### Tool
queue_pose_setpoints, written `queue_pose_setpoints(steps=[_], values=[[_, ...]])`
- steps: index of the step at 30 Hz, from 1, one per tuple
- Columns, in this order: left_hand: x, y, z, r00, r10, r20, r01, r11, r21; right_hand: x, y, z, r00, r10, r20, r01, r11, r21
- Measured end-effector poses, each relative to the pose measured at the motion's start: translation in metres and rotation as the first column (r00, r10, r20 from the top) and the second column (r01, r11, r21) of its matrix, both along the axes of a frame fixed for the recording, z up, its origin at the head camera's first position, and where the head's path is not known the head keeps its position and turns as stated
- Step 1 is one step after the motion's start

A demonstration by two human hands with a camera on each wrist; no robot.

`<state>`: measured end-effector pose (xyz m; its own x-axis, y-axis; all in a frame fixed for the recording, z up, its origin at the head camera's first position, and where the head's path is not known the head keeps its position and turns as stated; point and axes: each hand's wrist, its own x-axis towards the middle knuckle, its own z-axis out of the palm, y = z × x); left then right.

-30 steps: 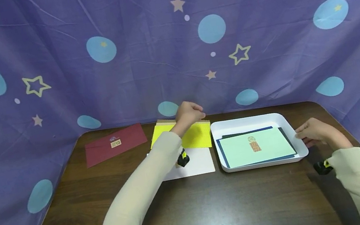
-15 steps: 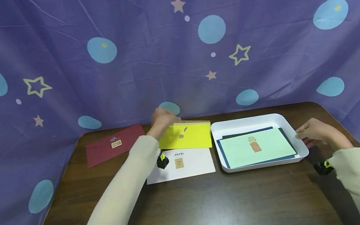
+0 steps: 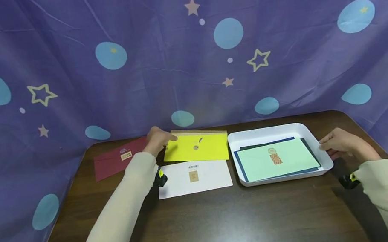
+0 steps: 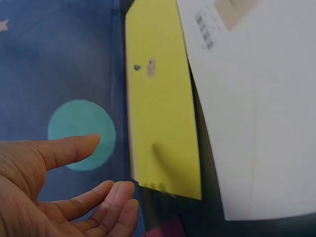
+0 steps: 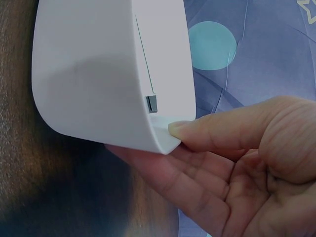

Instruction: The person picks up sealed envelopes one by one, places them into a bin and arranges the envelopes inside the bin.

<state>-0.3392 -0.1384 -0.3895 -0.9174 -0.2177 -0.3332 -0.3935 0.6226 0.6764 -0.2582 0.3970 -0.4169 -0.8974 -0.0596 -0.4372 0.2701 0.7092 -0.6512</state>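
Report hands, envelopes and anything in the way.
Left hand holds nothing, near yellow envelope. Right hand pinches tray at right side. Green envelope topmost in tray. No obstruction seen.

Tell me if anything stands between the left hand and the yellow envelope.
Nothing visible does: the left hand is open near the left end of the yellow envelope, with no other thing between.

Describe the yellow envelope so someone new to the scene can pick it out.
On the brown table, find the white tray. Just left of it, near the table's far edge and beyond the white envelope, lies the yellow envelope. Unlike that one and the red envelope farther left, it is bright yellow, with a tan strip showing along its far edge.
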Motion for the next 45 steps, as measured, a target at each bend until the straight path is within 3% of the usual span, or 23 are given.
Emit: queue_pose_setpoints(steps=[10, 22, 31, 34, 40, 45], values=[[0.001, -0.016, -0.014, 0.998, -0.007, 0.061, 0.008, 1.000, -0.018, 0.001, 0.001, -0.001, 1.000, 0.002, 0.001, -0.002, 1.000, -0.013], [-0.003, -0.016, -0.025, 0.996, 0.009, 0.085, 0.002, 0.991, -0.134, 0.000, 0.000, 0.001, 1.000, -0.018, 0.016, 0.018, 1.000, 0.001], [0.004, -0.008, -0.027, 0.995, -0.034, 0.096, 0.054, 0.974, -0.220, -0.006, 0.005, -0.007, 1.000, -0.018, 0.022, 0.019, 1.000, -0.007], [0.005, -0.007, -0.027, 0.994, -0.040, 0.099, 0.060, 0.976, -0.211, -0.003, 0.001, -0.001, 1.000, -0.016, 0.019, 0.016, 1.000, 0.003], [0.007, -0.004, -0.023, 0.995, -0.020, 0.102, 0.040, 0.980, -0.194, 0.000, -0.003, 0.004, 1.000, -0.012, 0.013, 0.012, 1.000, 0.008], [0.006, 0.001, -0.025, 0.996, 0.000, 0.094, 0.023, 0.970, -0.241, 0.001, -0.003, 0.003, 1.000, -0.013, 0.020, 0.013, 1.000, 0.002]])
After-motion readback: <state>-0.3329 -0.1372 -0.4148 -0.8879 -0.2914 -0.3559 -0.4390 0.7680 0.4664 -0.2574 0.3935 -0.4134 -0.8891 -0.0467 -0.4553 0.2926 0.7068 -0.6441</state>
